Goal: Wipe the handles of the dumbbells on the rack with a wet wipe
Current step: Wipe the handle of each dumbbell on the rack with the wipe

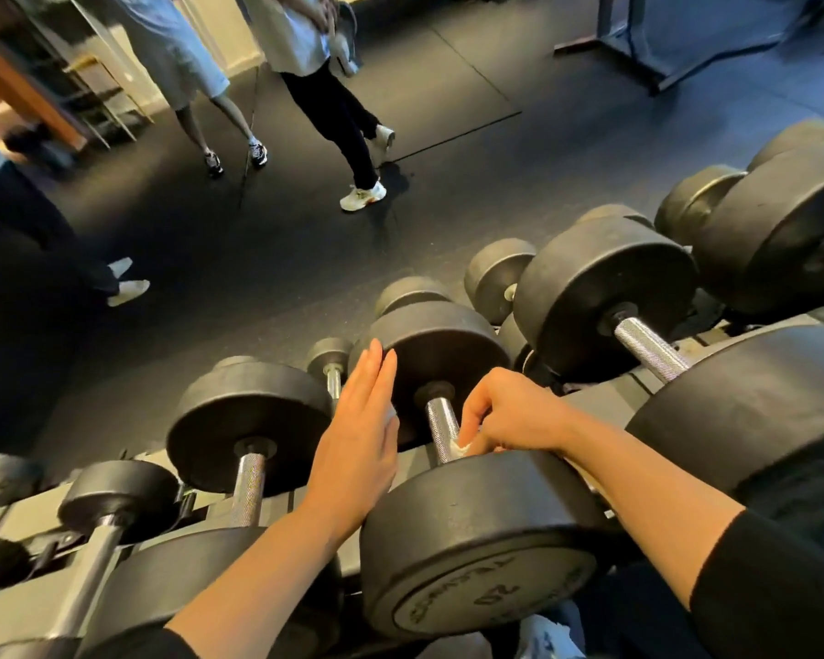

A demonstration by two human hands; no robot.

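A row of black dumbbells lies on a grey rack [34,511]. The middle dumbbell [476,539] has a knurled steel handle [441,428]. My right hand [510,413] pinches a white wet wipe [462,448] against the near end of that handle. Straight-fingered, my left hand [360,437] rests against the left edge of the same dumbbell's far weight [441,354]; something small and white shows just behind its fingers. To the left lies a smaller dumbbell with a bare handle [250,487]; another handle [650,347] is on the right.
Larger dumbbells [781,240] fill the rack's right end, smaller ones [91,554] its left. Three people stand on the black rubber floor [448,88] beyond the rack. A machine frame [638,35] stands at the back right.
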